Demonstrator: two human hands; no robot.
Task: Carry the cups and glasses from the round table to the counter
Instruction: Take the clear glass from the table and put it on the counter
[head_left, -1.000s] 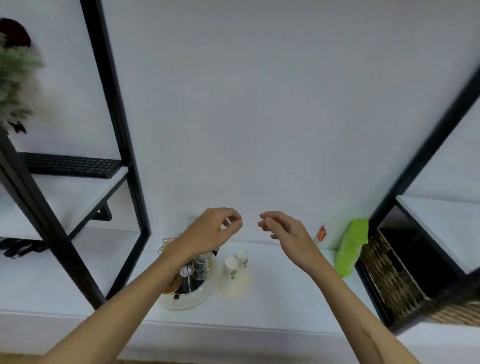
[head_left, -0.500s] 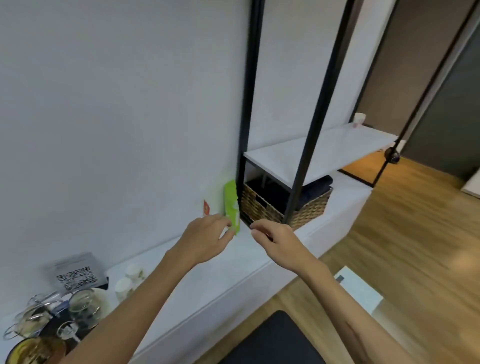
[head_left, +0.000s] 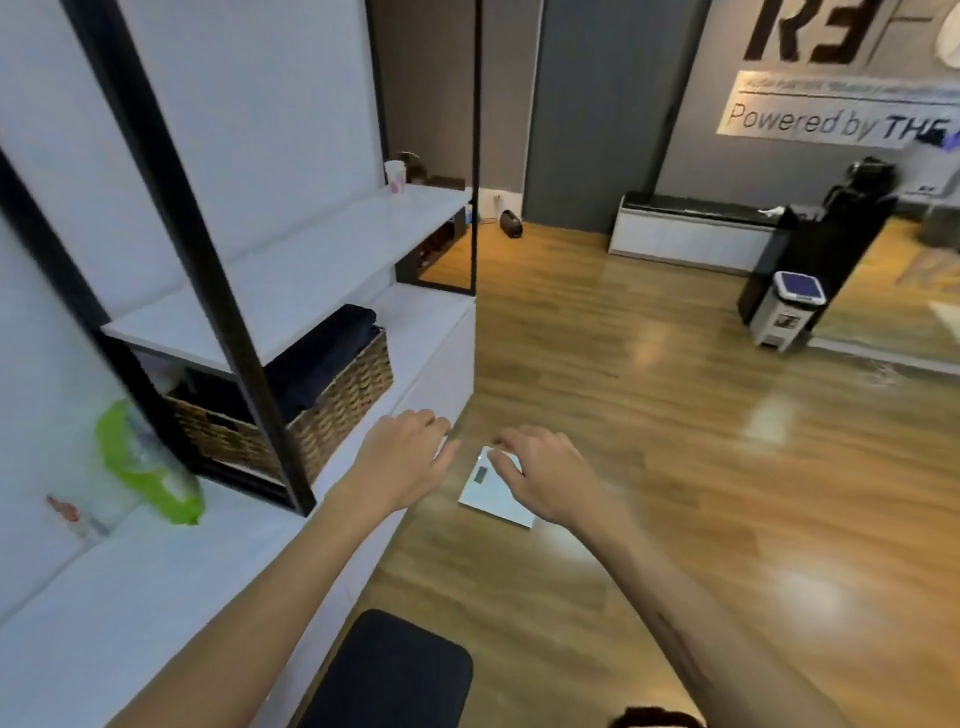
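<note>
Two hands, left (head_left: 402, 462) and right (head_left: 543, 475), both empty, fingers loosely relaxed, hovering right of the wicker basket (head_left: 306, 415). No round table in view, no cups or glasses carried. White surface (head_left: 130, 597) sits below the basket. Judgement: heading off for another load; remaining count unknown.

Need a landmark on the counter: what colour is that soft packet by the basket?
Bright green packet, seen in the head view, left of the wicker basket.
</note>
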